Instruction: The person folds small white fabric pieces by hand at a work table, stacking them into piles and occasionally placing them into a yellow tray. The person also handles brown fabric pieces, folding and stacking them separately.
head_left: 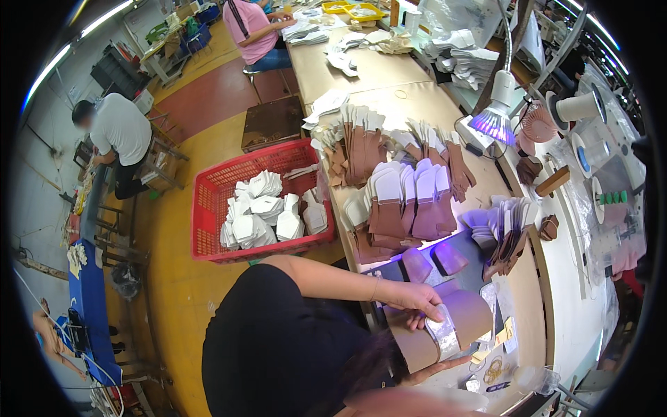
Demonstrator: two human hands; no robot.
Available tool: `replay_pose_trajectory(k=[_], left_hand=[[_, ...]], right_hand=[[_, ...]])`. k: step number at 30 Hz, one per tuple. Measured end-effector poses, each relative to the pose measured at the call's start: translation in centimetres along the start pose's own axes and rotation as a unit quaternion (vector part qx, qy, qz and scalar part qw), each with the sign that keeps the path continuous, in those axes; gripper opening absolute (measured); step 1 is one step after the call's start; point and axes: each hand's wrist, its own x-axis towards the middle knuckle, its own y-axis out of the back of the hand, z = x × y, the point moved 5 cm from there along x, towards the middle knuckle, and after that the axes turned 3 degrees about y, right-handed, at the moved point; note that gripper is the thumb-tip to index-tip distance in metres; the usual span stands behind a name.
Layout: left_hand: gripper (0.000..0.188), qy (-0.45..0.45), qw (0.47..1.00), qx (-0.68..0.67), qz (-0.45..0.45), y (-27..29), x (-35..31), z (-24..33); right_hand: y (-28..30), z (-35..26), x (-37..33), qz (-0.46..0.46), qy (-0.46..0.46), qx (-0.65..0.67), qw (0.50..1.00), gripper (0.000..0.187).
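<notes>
My left hand (418, 303) is closed on a shiny whitish piece (442, 335), its thumb on top. This piece lies across a curved brown sheet (469, 311). Along the sheet's near edge my right hand (439, 369) stretches its fingers out flat, touching or just under it; the rest of that hand is partly hidden, and its forearm is blurred. Just beyond are two purple-lit rounded blocks (417, 265) on a dark mat. Stacks of brown-and-white cut pieces (410, 201) stand farther off on the table.
A red plastic basket (196, 229) holding white bundles is at the left of the table. A lit lamp (495, 111) hangs at the right near thread spools (580, 108). Rubber bands (494, 370) and a small dark-handled tool (498, 386) lie near the right hand. Two other people sit farther away.
</notes>
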Motion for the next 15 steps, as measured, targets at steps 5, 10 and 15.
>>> replay_pose_trajectory(k=[5, 10, 15], left_hand=[[0.033, 0.005, 1.0, -0.011, 0.01, -0.23, -0.24, 0.21], [0.033, 0.007, 1.0, -0.014, 0.023, -0.32, -0.35, 0.32], [0.031, 0.011, 0.999, -0.029, 0.026, 0.02, -0.07, -0.32]], right_hand=[[0.36, -0.14, 0.42, 0.009, -0.009, 0.008, 1.0, 0.068], [0.39, -0.2, 0.37, 0.022, -0.008, 0.013, 1.0, 0.068], [0.39, -0.12, 0.29, 0.027, -0.007, 0.015, 0.999, 0.069]])
